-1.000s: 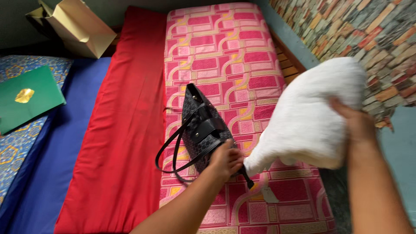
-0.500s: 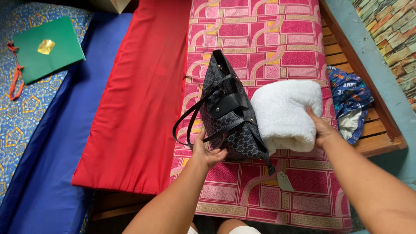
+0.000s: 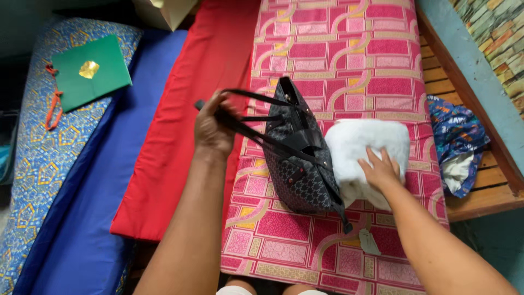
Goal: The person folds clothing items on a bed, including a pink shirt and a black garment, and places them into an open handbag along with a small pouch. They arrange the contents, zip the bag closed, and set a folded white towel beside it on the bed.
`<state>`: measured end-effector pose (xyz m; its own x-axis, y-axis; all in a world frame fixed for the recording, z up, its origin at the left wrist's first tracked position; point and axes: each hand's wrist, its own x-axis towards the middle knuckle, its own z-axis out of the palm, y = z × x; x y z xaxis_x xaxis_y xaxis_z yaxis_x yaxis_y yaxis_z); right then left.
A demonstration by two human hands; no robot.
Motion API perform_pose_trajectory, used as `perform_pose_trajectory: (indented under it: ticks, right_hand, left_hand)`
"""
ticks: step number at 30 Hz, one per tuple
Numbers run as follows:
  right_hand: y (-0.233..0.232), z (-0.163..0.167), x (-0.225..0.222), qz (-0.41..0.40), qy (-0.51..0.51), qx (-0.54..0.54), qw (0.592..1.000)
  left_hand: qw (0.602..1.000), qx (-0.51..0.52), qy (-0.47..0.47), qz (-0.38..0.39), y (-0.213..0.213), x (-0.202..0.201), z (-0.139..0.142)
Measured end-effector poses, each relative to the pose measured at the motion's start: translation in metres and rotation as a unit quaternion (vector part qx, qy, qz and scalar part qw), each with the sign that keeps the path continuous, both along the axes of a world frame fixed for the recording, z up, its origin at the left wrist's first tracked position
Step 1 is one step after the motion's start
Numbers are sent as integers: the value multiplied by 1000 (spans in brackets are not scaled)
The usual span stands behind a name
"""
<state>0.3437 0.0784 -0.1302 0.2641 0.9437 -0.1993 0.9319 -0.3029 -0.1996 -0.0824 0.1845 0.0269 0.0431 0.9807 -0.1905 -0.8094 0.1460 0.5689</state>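
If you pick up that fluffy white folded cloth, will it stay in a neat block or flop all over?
The fluffy white folded cloth would probably flop and unfold, since its edges look rounded and soft. It likely squashes easily: the right hand seems to sink into it a little. It looks light for its size, and unlikely to roll or slip on the pink patterned mattress.

Pretty colourful setup here: a pink patterned mattress (image 3: 338, 49) lies on a slatted wooden bed frame (image 3: 480, 191), with a red mattress (image 3: 202, 82) right beside it and a blue one (image 3: 98, 180) past that, plus a blue-and-yellow patterned one (image 3: 33, 158) at the far left. Along the right there's a pale blue wall (image 3: 464, 54) topped with multicoloured stone cladding (image 3: 499, 27). Soft, even daylight over everything, no hard shadows.
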Motion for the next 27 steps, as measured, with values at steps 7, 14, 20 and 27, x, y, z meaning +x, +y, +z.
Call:
perform_pose_trajectory:
  ticks: [7,14,20,27]
  right_hand:
    - [-10,24,23,-41,178,-76,980]
    - [-30,39,7,-66,269,-39,960]
    - [-64,31,-10,-156,277,-46,947]
    - [-112,65,-35,-292,368,41,882]
  left_hand:
    - [890,161,374,-206,-18,146,152]
    - [720,314,568,-245,17,160,256]
    - [599,341,655,-311,29,150,279]
    - [623,336,619,-341,37,153,233]
